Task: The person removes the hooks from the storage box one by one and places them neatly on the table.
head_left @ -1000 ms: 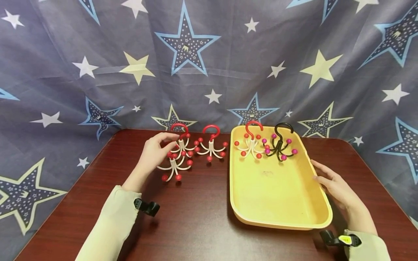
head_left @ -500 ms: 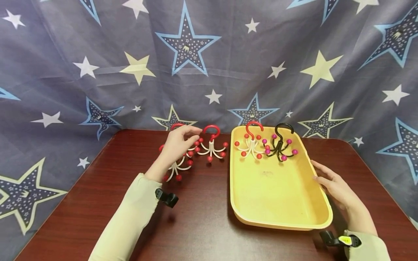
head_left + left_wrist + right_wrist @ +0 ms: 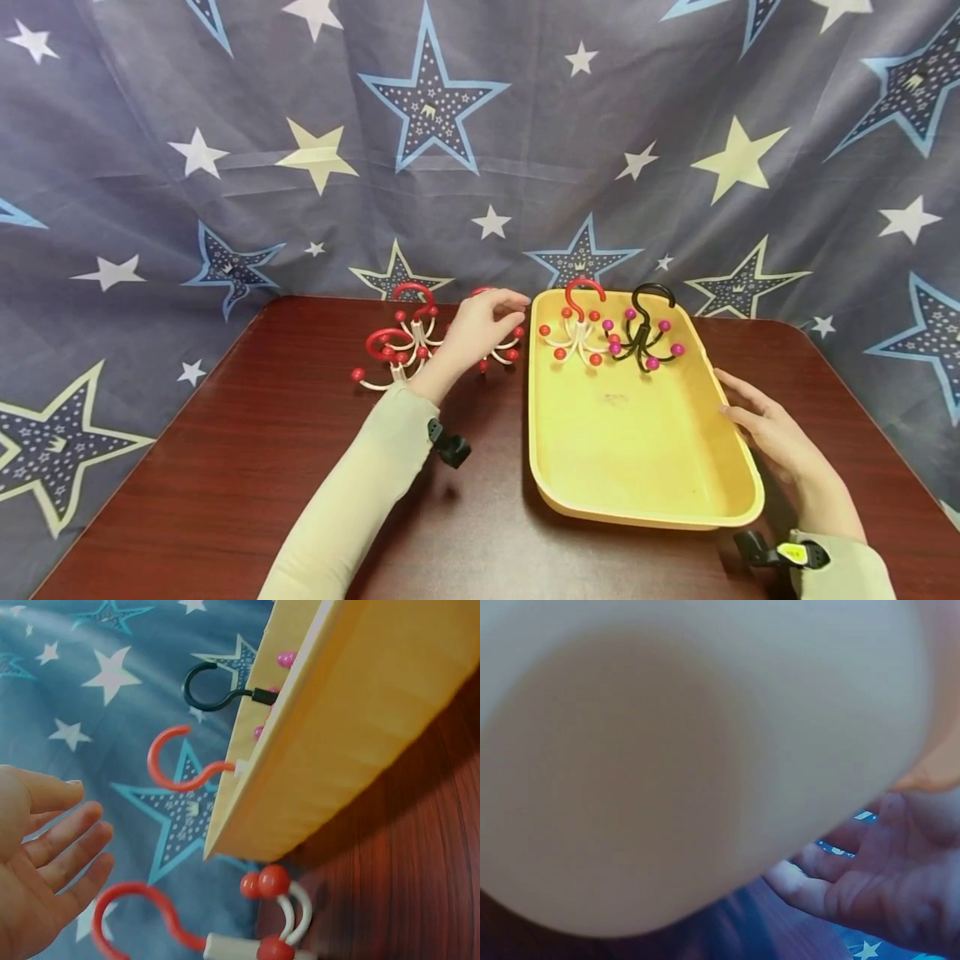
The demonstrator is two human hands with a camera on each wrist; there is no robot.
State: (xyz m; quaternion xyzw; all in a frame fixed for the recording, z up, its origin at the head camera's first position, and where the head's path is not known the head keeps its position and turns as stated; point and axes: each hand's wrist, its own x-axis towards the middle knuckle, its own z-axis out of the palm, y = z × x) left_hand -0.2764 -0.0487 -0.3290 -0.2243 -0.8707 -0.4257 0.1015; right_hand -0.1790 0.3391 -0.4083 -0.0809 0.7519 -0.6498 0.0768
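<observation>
In the head view my left hand (image 3: 477, 325) hovers at the yellow tray's left edge, fingers spread loosely and holding nothing. It partly covers a multi-arm hook hanger (image 3: 512, 355) with white arms and red balls. Two similar hangers stand to its left, a back hanger (image 3: 418, 332) and a front hanger (image 3: 397, 372). My right hand (image 3: 772, 433) rests against the tray's right side, its fingers fairly straight and touching the rim. Inside the yellow tray (image 3: 637, 458) are a red-hooked white hanger (image 3: 579, 333) and a black hanger (image 3: 641, 337) with magenta balls.
The dark red-brown wooden table (image 3: 187, 483) carries everything. Behind it hangs a blue-grey star-patterned cloth (image 3: 262, 200). The tray's raised wall (image 3: 352, 727) stands to the right of the left hand in the left wrist view.
My left hand has moved right from the left hangers, passing in front of the third hanger, to the tray's edge. The right hand and tray have stayed put.
</observation>
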